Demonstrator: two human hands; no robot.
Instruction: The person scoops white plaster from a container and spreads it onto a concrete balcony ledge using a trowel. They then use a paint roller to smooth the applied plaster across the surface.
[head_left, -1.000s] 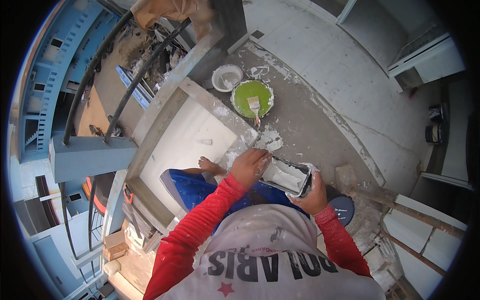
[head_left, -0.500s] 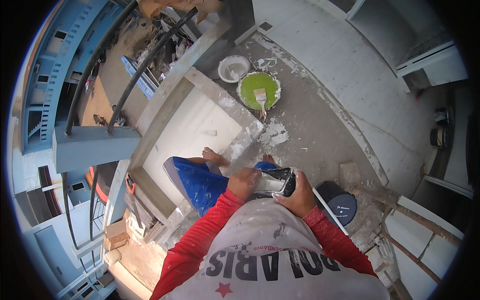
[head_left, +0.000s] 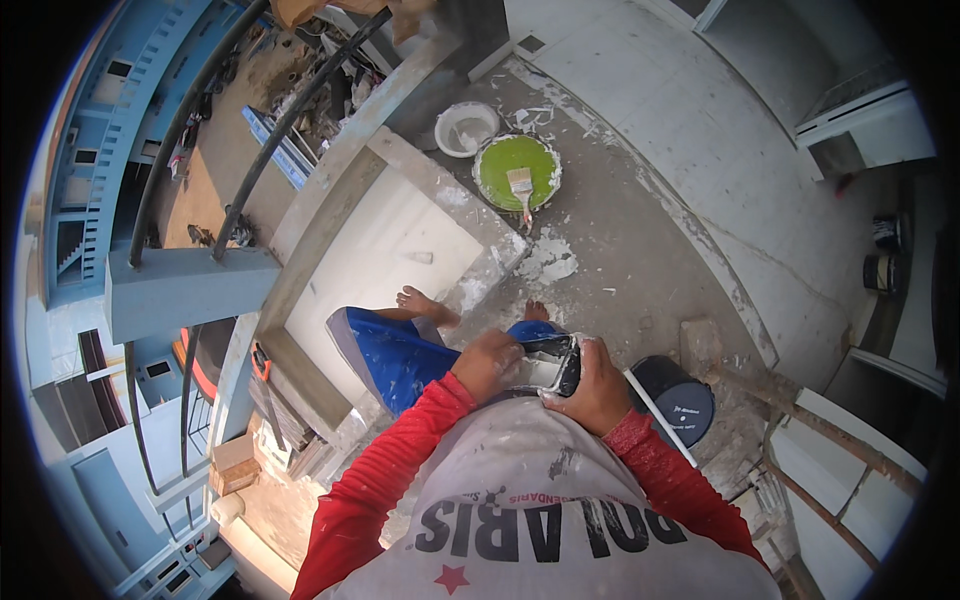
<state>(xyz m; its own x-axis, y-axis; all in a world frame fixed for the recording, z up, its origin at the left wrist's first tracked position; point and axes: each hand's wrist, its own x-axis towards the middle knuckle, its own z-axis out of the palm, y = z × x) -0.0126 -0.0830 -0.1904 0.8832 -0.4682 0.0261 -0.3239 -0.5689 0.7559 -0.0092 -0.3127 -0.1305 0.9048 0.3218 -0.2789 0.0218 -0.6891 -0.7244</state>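
Note:
Close in front of my shirt, a small black container (head_left: 567, 368) is held between my two hands. Its inside is whitish, as if smeared with paint or putty. My left hand (head_left: 488, 366) is closed at its left side, with the fingertips partly hidden. Around the right end, the fingers and thumb of my right hand (head_left: 592, 392) are wrapped. Farther off, a paintbrush (head_left: 520, 186) with pale bristles lies on a round green lid (head_left: 508, 158) with white-crusted edges. A white bowl (head_left: 466, 130) stands beside that lid.
A black bucket (head_left: 685, 408) with a white stick (head_left: 657, 415) across it stands at the right. Left of my feet lies a white panel (head_left: 385, 255) inside a raised concrete edge (head_left: 445, 190). Railing bars (head_left: 185, 140) and an orange-handled tool (head_left: 261, 362) are at left.
The container has tilted slightly in my hands, and both hands have shifted only a little. The brush, lid and bowl lie where they were.

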